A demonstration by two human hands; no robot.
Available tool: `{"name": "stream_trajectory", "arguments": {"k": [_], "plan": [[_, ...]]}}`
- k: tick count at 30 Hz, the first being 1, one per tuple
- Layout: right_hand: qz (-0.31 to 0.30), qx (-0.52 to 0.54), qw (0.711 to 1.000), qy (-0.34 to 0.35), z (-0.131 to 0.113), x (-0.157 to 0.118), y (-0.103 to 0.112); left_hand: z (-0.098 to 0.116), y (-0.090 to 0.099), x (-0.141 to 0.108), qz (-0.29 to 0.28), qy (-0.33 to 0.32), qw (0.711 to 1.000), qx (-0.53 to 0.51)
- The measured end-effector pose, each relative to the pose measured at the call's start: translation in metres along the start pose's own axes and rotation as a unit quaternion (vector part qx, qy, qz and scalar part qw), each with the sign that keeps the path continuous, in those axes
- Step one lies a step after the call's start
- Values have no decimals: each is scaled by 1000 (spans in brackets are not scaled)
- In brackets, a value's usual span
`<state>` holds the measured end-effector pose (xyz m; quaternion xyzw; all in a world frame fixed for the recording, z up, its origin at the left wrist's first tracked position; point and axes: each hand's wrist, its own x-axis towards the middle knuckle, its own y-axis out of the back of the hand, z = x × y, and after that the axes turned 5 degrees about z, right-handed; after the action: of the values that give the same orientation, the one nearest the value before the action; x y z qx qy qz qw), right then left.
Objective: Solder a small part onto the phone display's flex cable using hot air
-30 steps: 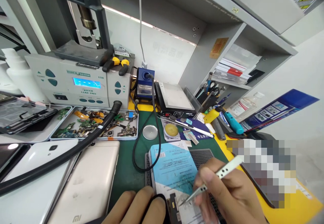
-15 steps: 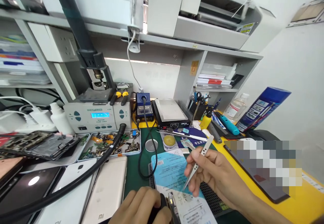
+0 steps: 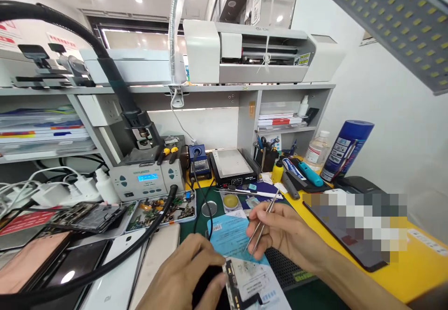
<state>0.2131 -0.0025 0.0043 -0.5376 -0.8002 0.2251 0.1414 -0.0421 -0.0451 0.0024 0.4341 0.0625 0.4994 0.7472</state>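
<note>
My right hand grips metal tweezers between thumb and fingers. Their tips point down over the blue and white printed sheet, apart from the phone part. Low in the view, my left hand is closed on a dark phone part, thumb and fingers along its edge. Small gold contacts show on that narrow edge, and a black flex strip juts out at its lower right. My left hand hides much of the part, and the frame's bottom cuts it off.
Left are several phones, a tray of small boards and a hot-air station, whose black hose crosses the front. Behind stand a soldering iron stand and a heating plate. A dark phone lies right.
The camera view has tilted up, showing more shelf, ceiling and a lamp. More of the phone part's edge shows beside my left hand. The tweezers have turned, showing their two arms.
</note>
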Motion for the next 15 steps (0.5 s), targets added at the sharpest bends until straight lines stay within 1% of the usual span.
{"name": "stream_trajectory", "arguments": {"k": [2,3,6,8,10,11,15], "plan": [[-17,2,1000,9,-1,-2,-1,11,1,10,-15,98,991,-95],[-24,2,1000,14,-2,-3,-2,17,0,15,-16,147,978,-148],[-43,1,999,27,-5,-7,-4,33,-3,28,-35,258,919,-296],[-54,0,998,34,-6,-10,-4,40,-4,34,-59,316,874,-365],[-62,-1,997,41,-7,-13,-4,46,-6,37,-68,353,838,-410],[-66,-2,997,44,-8,-14,-4,47,-6,37,-67,362,828,-422],[-78,-5,995,56,-8,-16,-2,50,-9,37,-59,371,814,-444]]}}
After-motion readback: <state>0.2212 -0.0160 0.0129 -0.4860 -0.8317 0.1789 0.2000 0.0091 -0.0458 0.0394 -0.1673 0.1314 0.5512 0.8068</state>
